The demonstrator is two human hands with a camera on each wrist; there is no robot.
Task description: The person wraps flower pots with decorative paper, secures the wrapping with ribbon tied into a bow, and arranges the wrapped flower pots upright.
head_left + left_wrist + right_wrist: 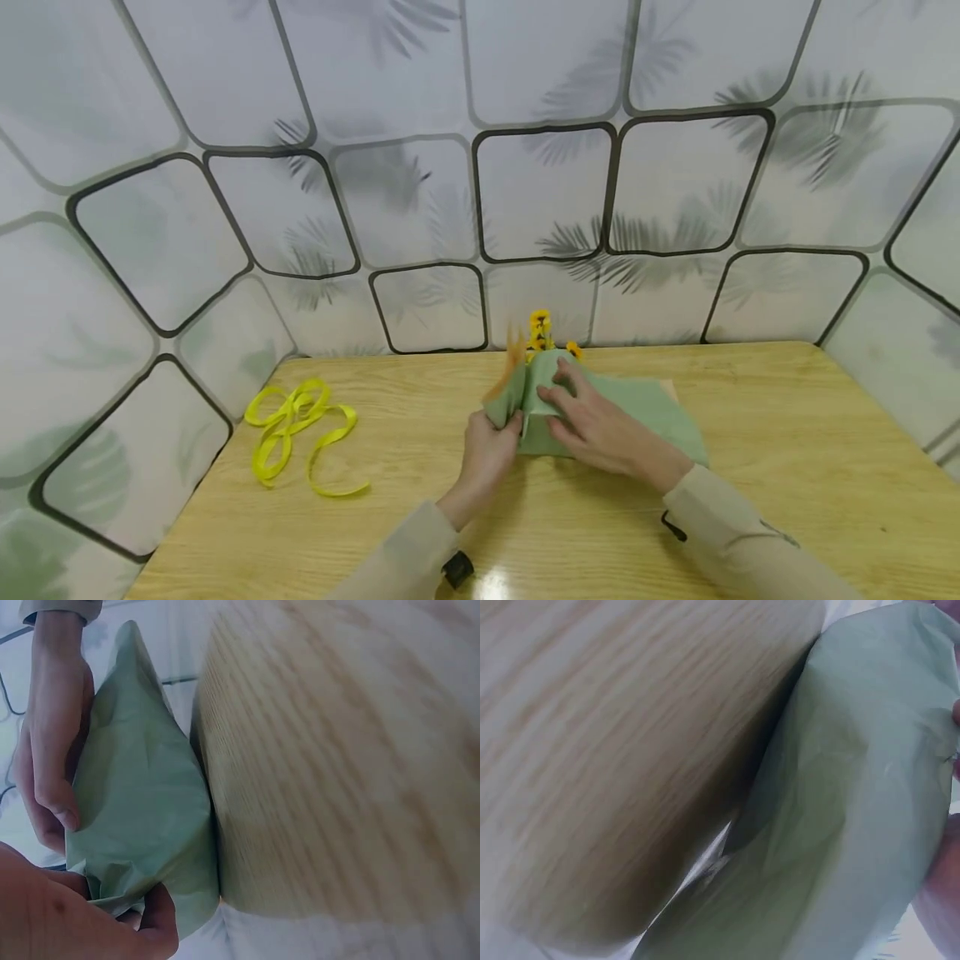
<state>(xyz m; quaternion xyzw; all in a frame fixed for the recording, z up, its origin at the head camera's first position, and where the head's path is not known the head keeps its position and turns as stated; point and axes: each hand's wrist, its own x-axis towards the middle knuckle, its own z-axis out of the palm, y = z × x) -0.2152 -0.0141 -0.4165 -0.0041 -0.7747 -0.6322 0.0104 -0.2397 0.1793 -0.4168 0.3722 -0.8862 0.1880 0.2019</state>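
Note:
A sheet of green wrapping paper point(652, 412) is folded around yellow sunflowers point(540, 329), whose heads stick out at the far end. Stems are hidden inside the fold. With thumb and fingers my left hand point(483, 454) pinches the paper's left side near the bottom; the left wrist view shows the paper point(142, 772) creased at that grip. My right hand point(603, 429) lies over the fold, its fingers spread and touching the paper. An orange-brown strip point(513, 362), blurred, rises along the left edge. In the right wrist view the green paper point(855, 772) bulges beside the tabletop.
A loose, looped yellow ribbon point(288, 425) lies on the wooden table point(375, 558) to the left. Behind the table's back edge hangs a pale curtain point(547, 192) with dark rounded squares and leaf shapes. The paper's right part spreads flat on the wood.

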